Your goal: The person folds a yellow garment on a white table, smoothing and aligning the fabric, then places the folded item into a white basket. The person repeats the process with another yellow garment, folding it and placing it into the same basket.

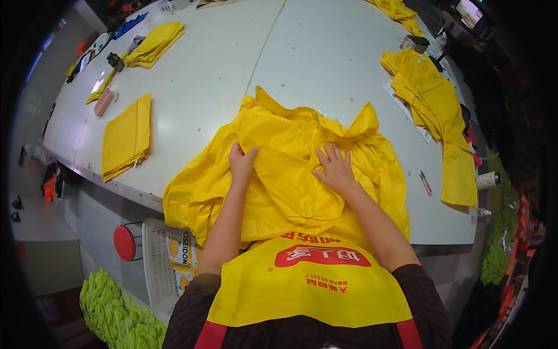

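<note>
Yellow apron (308,320) closest, yellow garment (285,174) just beyond

The garment lies rumpled on the near edge of a broad white table (215,75), which a dark seam (266,43) crosses lengthwise. On it the right hand (338,170) rests palm down, fingers spread, gripping nothing visible; the left hand (240,163) has its thumb apart from its fingers, and whether it pinches cloth cannot be told. A folded yellow stack (127,136) sits leftward; a longer yellow pile (433,99) runs down the right side, near a white spool (488,180). Below left, a red stool (124,243) stands beside a white basket (153,262) on grey floor (107,210), with a bright green heap (113,308) nearer. Upper right, a screen (468,13) glows.
</note>
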### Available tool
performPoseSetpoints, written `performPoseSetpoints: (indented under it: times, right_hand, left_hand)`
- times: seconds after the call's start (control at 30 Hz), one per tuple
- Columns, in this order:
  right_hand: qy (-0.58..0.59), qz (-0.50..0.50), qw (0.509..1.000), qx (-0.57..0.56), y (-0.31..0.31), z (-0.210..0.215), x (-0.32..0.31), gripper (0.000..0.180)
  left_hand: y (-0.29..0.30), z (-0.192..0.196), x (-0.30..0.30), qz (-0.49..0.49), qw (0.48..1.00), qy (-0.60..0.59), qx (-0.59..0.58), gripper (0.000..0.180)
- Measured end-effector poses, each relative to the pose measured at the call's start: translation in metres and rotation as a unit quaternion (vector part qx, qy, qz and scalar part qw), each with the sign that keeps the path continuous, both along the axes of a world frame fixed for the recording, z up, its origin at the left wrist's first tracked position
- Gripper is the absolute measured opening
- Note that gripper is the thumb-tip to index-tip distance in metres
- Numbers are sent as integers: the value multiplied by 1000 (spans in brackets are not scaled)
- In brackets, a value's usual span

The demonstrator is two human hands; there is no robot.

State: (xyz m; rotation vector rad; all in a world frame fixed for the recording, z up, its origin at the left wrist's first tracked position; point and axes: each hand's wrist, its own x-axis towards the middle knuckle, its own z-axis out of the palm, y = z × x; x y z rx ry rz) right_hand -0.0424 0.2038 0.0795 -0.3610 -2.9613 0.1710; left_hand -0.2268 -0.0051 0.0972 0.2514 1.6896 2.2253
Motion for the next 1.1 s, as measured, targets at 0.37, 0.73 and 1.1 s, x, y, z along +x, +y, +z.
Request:
performPoseSetpoints:
  times: [0.37,0.73,1.1]
  right_hand:
    - [62,-23,948,-313,34,-3,1,50]
    - [146,-63,974,-162,42,-22,-34,20]
    - [-53,-111,992,-23,-2,59,-39,36]
  left_hand:
    - [35,-1,86,-230,706,516,-428,58]
    - [55,22,91,-218,721,453,-476,62]
    - [51,-17,88,-248,630,577,-457,75]
